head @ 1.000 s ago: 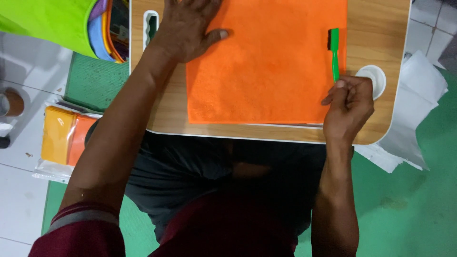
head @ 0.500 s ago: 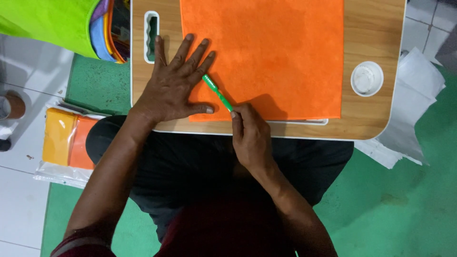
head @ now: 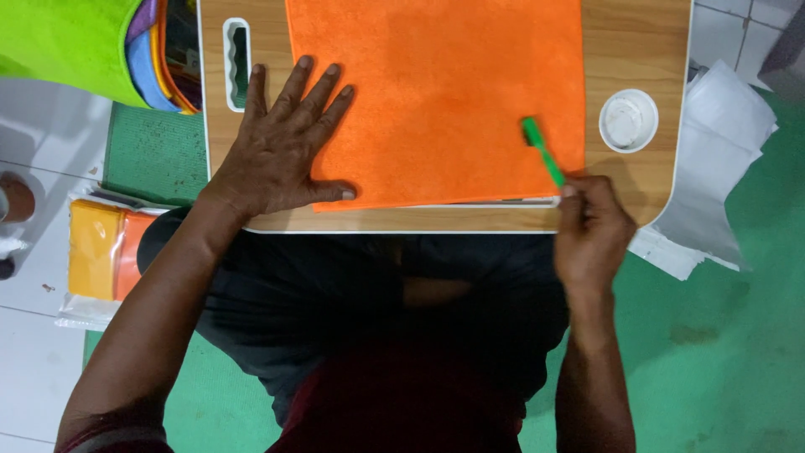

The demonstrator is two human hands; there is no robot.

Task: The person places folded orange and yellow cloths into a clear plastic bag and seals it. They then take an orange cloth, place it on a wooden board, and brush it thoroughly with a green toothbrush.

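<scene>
An orange felt sheet (head: 436, 92) lies flat on a small wooden lap table (head: 637, 33). My left hand (head: 281, 147) presses flat on the sheet's lower left corner, fingers spread. My right hand (head: 591, 231) sits at the table's near edge and grips a green brush (head: 541, 149) by its handle. The brush head rests on the sheet near its right edge.
A round white dish (head: 628, 120) sits in the table's right side. A slot handle (head: 236, 63) is cut at the table's left. A green cloth and stacked coloured felt (head: 151, 50) lie at upper left, a packet of orange sheets (head: 96, 252) at left, white paper (head: 713, 168) at right.
My right hand has carried the green brush from the sheet's lower left, beside my left hand, across to the right edge. My left hand has stayed pressed on the sheet.
</scene>
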